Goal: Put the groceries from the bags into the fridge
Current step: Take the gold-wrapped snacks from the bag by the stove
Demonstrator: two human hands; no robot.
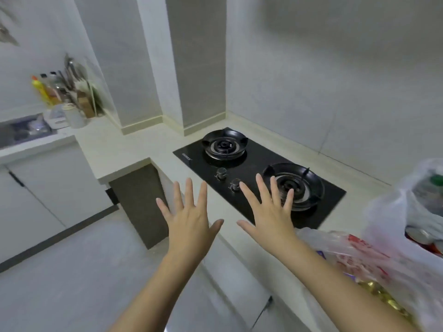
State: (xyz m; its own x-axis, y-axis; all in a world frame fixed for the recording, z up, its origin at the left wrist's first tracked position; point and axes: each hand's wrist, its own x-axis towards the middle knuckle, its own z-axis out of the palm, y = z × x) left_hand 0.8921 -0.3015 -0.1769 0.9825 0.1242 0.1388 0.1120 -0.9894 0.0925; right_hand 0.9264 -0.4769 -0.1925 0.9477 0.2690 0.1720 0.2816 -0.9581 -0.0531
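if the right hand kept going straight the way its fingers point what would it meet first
Probably the near burner of the black hob: the right hand, fingers spread, overlaps it in the picture. Its height above the hob is unclear, so it might pass over toward the wall.

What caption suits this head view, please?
Left hand and right hand spread open near black glass gas hob, translucent plastic grocery bags alongside.

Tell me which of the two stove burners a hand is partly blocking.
The nearer burner, at the right end of the cooktop: the spread right hand overlaps it in this view. The farther burner shows whole.
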